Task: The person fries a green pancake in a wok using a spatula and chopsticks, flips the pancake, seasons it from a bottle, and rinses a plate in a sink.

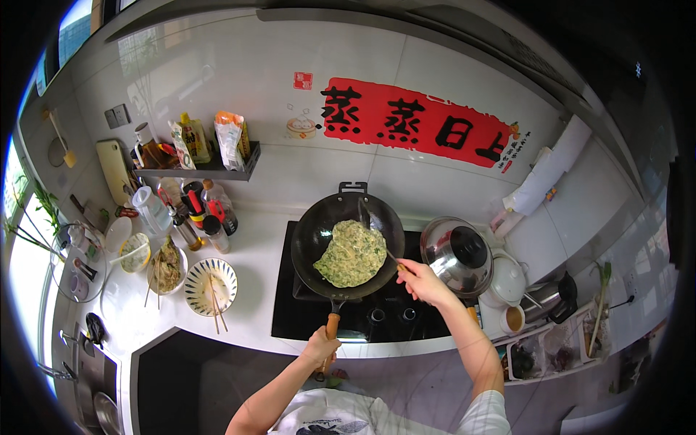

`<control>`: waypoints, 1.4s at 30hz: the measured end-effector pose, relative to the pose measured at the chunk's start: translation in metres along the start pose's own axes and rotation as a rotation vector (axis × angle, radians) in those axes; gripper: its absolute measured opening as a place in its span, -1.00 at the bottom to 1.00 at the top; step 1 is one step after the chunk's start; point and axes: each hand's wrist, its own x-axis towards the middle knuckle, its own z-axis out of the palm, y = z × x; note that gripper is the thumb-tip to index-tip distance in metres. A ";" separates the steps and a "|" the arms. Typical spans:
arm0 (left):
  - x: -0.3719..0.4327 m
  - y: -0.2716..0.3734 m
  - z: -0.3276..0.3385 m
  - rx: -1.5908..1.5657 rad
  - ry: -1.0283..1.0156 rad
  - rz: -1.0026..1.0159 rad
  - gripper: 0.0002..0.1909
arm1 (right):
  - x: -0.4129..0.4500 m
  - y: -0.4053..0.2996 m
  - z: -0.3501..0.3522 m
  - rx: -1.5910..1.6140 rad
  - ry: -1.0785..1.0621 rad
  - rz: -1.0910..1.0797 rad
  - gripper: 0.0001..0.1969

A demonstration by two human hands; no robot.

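A dark wok [310, 250] sits over the left side of a black glass cooktop [348, 326]. My left hand [322, 347] is closed around its wooden handle [332, 326]. Inside the wok lies a flat, pale yellow-green pancake [353, 255] flecked with green. My right hand [423, 281] grips the wooden end of a metal spatula [365, 215]; its shaft crosses the right edge of the pancake and its blade shows near the wok's far wall. Whether the blade touches the pancake I cannot tell.
Right of the wok rests a domed steel lid [443, 244], beside a white lidded pot [505, 280]. On the left counter are a patterned bowl [196, 296] with chopsticks, a bowl of food [168, 266] and several bottles [217, 201]. A black wall shelf [201, 174] holds seasonings.
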 end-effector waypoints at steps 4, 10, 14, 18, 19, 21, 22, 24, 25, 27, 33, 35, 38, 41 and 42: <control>0.004 0.001 0.003 -0.070 -0.044 -0.032 -0.75 | -0.007 0.000 0.026 -0.230 0.030 -0.059 -0.58; 0.008 -0.002 0.004 -0.162 -0.085 -0.044 -0.72 | -0.014 0.003 0.068 -0.608 0.123 -0.169 -0.69; 0.012 -0.006 0.003 -0.209 -0.157 -0.045 -0.71 | -0.023 -0.004 0.087 -0.816 0.236 -0.067 -0.71; 0.010 -0.002 0.006 -0.258 -0.161 -0.038 -0.70 | -0.030 -0.004 0.095 -0.890 0.300 -0.048 -0.74; 0.011 -0.003 0.005 -0.267 -0.160 -0.023 -0.70 | -0.031 -0.005 0.097 -0.901 0.312 -0.051 -0.74; 0.012 -0.005 0.006 -0.270 -0.177 -0.029 -0.70 | -0.031 -0.004 0.101 -0.905 0.317 -0.021 -0.76; 0.012 -0.006 0.006 -0.269 -0.173 -0.023 -0.69 | -0.028 0.002 0.104 -0.925 0.330 -0.021 -0.76; 0.012 -0.007 0.006 -0.269 -0.170 -0.018 -0.69 | -0.023 0.007 0.108 -0.945 0.342 -0.018 -0.77; 0.012 -0.007 0.007 -0.291 -0.180 -0.020 -0.70 | -0.021 0.008 0.111 -0.947 0.332 -0.003 -0.78; 0.012 -0.007 0.006 -0.315 -0.189 -0.022 -0.71 | -0.019 0.009 0.117 -0.950 0.320 0.011 -0.78; 0.011 -0.005 0.004 -0.310 -0.200 -0.016 -0.71 | -0.010 0.000 0.132 -0.673 0.132 -0.007 -0.78; 0.011 -0.004 0.003 -0.310 -0.196 -0.019 -0.71 | -0.007 -0.007 0.137 -0.683 0.170 -0.040 -0.79; 0.011 -0.003 0.005 -0.284 -0.184 -0.032 -0.71 | 0.009 -0.005 0.136 -0.740 0.320 -0.034 -0.80; 0.014 -0.007 0.007 -0.270 -0.174 -0.032 -0.70 | 0.025 -0.005 0.138 -0.739 0.350 -0.013 -0.80; 0.014 -0.007 0.007 -0.273 -0.168 -0.033 -0.70 | 0.030 -0.001 0.141 -0.756 0.365 -0.075 -0.80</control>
